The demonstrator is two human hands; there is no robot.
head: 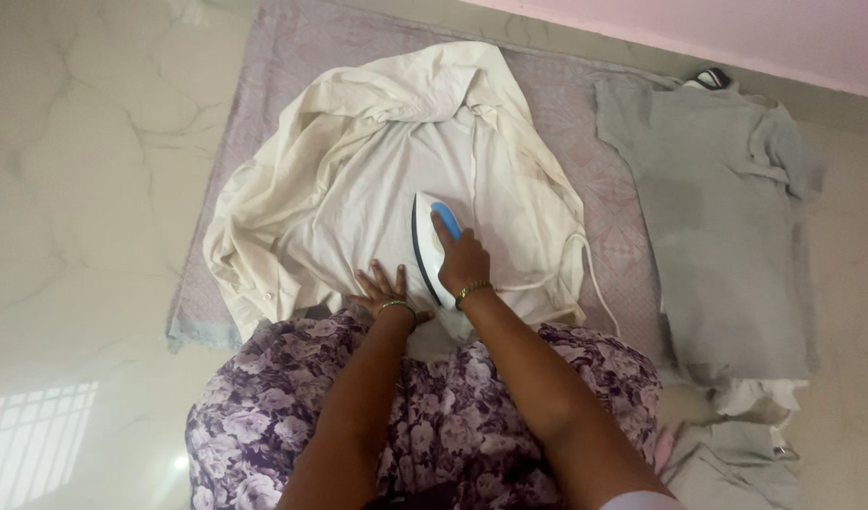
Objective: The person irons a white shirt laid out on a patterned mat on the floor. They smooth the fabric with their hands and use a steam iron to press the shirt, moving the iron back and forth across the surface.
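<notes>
I see no packages, labels, signs or screens anywhere around me on this floor.

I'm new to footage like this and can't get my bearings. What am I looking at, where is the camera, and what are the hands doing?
There is no machine here: a person wears a camera on the head, looking down at their own two bare hands. They sit on a pale marble floor at a mauve patterned cloth mat. A crumpled cream shirt lies on it. The right hand grips a white electric iron with a blue handle; the left hand lies flat on the shirt. A grey T-shirt lies spread out to the right.
</notes>
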